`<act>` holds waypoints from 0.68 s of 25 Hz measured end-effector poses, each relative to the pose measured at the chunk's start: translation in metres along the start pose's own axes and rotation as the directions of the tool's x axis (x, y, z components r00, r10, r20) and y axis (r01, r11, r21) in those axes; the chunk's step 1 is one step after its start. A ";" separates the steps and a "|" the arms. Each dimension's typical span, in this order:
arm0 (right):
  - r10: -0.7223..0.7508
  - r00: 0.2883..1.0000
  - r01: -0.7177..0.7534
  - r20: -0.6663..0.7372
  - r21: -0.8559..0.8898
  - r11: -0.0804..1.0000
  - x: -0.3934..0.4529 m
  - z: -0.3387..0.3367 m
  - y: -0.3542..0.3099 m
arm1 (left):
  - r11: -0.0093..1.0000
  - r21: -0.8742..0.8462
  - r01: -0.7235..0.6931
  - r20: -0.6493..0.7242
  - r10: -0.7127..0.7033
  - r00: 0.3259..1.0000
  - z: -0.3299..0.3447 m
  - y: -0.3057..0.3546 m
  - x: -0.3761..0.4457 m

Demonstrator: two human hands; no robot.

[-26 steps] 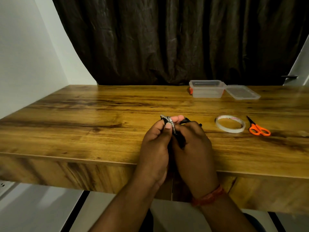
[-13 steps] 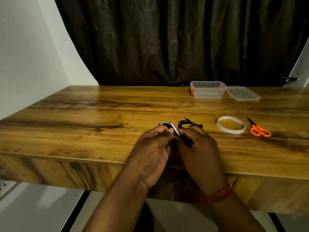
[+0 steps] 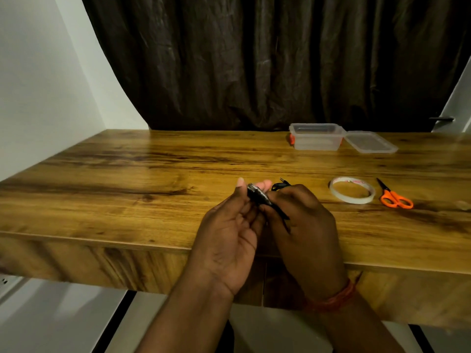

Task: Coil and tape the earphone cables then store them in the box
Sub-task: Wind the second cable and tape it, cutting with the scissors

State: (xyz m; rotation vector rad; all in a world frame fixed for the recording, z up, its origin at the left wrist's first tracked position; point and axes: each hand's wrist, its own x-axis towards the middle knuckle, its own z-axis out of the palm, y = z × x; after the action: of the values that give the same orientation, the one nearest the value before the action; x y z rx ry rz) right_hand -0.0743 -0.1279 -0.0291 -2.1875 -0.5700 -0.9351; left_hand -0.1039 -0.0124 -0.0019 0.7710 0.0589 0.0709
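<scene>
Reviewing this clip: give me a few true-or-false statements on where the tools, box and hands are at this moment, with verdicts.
1. Both hands hold the earphone cable. True.
2. The box has its lid on. False: the lid lies beside it.
3. The scissors lie right of the tape roll. True.
4. The tape roll is inside the box. False: it lies on the table.
</scene>
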 end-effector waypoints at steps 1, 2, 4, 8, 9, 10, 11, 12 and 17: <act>-0.024 1.000 0.024 -0.006 0.002 1.000 0.000 -0.001 0.000 | 1.000 -0.014 -0.001 0.004 0.001 1.000 0.000 0.001 -0.002; -0.044 0.999 0.044 -0.011 0.004 0.999 0.000 -0.002 0.000 | 1.000 -0.024 -0.011 0.007 0.011 1.000 0.001 0.002 -0.004; -0.072 0.997 0.072 -0.020 0.006 0.997 0.000 -0.004 -0.001 | 0.999 -0.026 -0.042 0.015 0.042 0.999 0.003 0.003 -0.009; -0.076 0.997 0.076 -0.033 0.016 0.997 -0.001 -0.005 -0.001 | 0.987 0.097 -0.124 0.032 0.121 0.992 0.005 0.000 -0.014; -0.071 0.997 0.072 -0.036 0.022 0.997 -0.002 -0.005 -0.001 | 0.982 0.123 -0.143 0.032 0.140 0.990 0.005 -0.002 -0.014; -0.065 0.997 0.066 -0.037 0.028 0.997 -0.002 -0.004 -0.001 | 0.977 0.139 -0.160 0.026 0.158 0.987 0.006 -0.004 -0.013; -0.060 0.998 0.061 -0.031 0.034 0.998 -0.003 -0.003 -0.003 | 0.973 0.148 -0.175 0.008 0.176 0.984 0.006 -0.006 -0.011; -0.057 0.998 0.058 -0.016 0.043 0.997 -0.003 -0.002 -0.005 | 0.970 0.152 -0.189 -0.017 0.194 0.981 0.007 -0.008 -0.009; 0.049 0.998 -0.053 0.028 0.153 0.987 -0.006 -0.003 -0.013 | 0.903 0.297 -0.311 0.027 0.318 0.948 0.003 -0.020 0.004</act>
State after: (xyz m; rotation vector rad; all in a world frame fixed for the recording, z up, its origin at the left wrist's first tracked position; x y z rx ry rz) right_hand -0.0874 -0.1221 -0.0273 -2.0682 -0.5750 -0.8118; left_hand -0.0986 -0.0283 -0.0143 1.0783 -0.0367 0.3864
